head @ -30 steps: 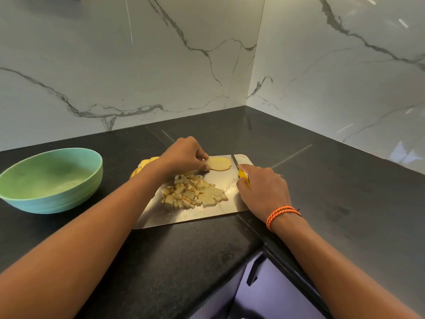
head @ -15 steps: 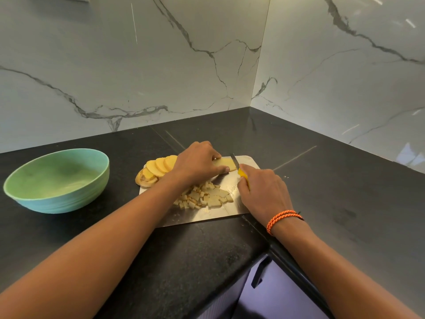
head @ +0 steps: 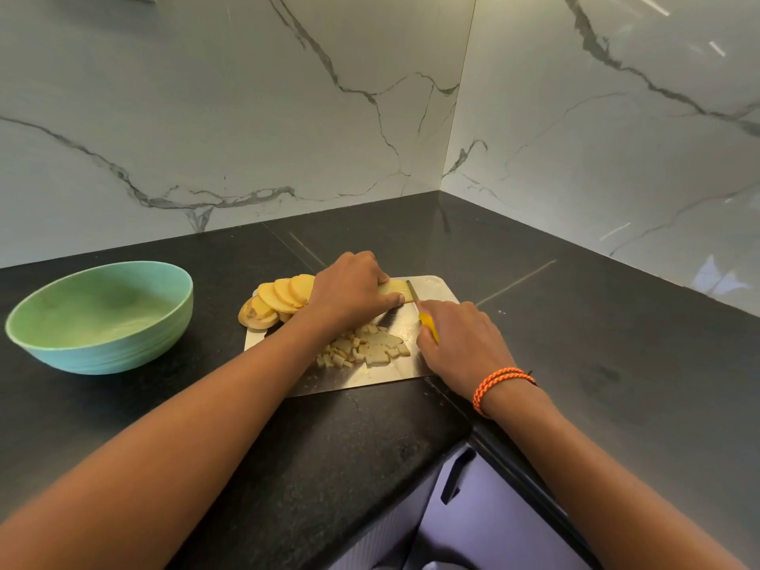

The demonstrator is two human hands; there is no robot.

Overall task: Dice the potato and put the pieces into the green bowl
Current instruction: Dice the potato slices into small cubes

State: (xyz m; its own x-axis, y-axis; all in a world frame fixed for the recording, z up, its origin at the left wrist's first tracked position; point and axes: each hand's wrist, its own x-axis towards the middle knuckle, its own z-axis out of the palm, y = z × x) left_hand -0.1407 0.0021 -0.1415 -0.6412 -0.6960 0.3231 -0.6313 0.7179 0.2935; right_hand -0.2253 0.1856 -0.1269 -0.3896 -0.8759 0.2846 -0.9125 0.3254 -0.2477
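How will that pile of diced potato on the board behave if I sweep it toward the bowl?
The diced pieces lie loose and uneven, so they will probably scatter rather than move together. The steel board looks smooth and wet-flecked, so they should slide easily. The green bowl stands apart from the board; some may drop onto the counter.

Home kitchen. Dark speckled stone desk (head: 329, 446) runs into a corner, backed by glossy white marble-look wall panels with grey veins (head: 246, 117). Pale lavender cabinet front with a black handle (head: 454, 479) sits below the edge. Metal cutting board (head: 370, 378) carries pale yellow potato slices (head: 283, 294); light green ribbed bowl (head: 111, 347) stands nearby.
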